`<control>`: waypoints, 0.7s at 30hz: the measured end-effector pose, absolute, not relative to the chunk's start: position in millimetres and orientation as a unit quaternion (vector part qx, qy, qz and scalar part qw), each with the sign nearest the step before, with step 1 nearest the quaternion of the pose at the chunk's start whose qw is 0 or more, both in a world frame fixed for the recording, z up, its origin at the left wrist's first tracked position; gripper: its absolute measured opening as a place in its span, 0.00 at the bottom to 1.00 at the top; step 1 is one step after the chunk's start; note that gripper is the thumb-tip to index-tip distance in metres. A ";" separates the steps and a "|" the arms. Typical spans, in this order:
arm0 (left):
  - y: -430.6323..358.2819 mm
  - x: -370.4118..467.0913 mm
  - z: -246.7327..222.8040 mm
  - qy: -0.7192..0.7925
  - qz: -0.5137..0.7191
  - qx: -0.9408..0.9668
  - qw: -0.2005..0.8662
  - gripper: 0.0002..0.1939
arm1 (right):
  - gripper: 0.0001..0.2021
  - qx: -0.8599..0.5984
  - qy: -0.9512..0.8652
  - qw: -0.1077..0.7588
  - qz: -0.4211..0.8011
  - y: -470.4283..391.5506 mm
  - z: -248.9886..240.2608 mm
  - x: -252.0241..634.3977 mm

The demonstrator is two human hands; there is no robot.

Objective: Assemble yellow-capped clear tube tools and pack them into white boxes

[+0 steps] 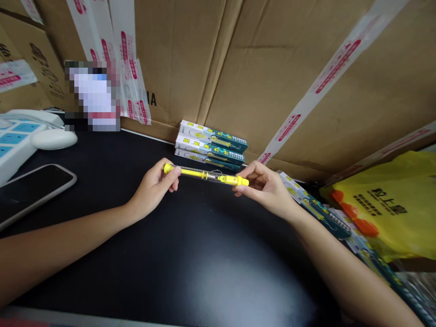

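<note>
A spring scale (194, 173), a clear tube with yellow ends and yellow parts inside, is held nearly level above the black tabletop. My left hand (157, 180) pinches its left end between thumb and fingers. At the other end, my right hand (264, 184) grips the yellow cap, with the thumb below and a finger above. A thin wire hook shows just behind the tube, near my right fingers. Right behind the scale lies a small stack of printed boxes (209, 147) with pictures of a similar scale on them.
Large cardboard boxes (170, 54) stand along the back of the black table (163, 268). On the left are a phone (34, 190), a white mouse (54, 140) and a power strip (17, 136). More printed boxes (320, 209) and a yellow bag (391, 200) are at the right.
</note>
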State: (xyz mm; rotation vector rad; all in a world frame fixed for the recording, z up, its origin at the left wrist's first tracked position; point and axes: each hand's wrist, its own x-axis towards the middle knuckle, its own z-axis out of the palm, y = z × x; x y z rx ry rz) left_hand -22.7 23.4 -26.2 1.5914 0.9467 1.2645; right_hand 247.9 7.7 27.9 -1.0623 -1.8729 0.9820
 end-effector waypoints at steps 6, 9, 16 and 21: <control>21.6 -21.6 -29.1 0.392 0.507 0.644 0.417 0.11 | 0.14 -0.423 -0.740 0.393 0.345 3.2 24.9 242.3; 21.7 -20.1 -30.4 0.400 0.501 0.645 0.416 0.11 | 0.14 -0.431 -0.732 0.409 0.333 2.8 19.7 240.7; 23.2 -19.7 -34.2 0.384 0.515 0.636 0.427 0.10 | 0.13 -0.447 -0.754 0.429 0.219 3.8 14.9 241.3; 23.0 -20.6 -34.8 0.377 0.519 0.634 0.432 0.10 | 0.12 -0.440 -0.747 0.429 0.252 2.9 10.2 239.7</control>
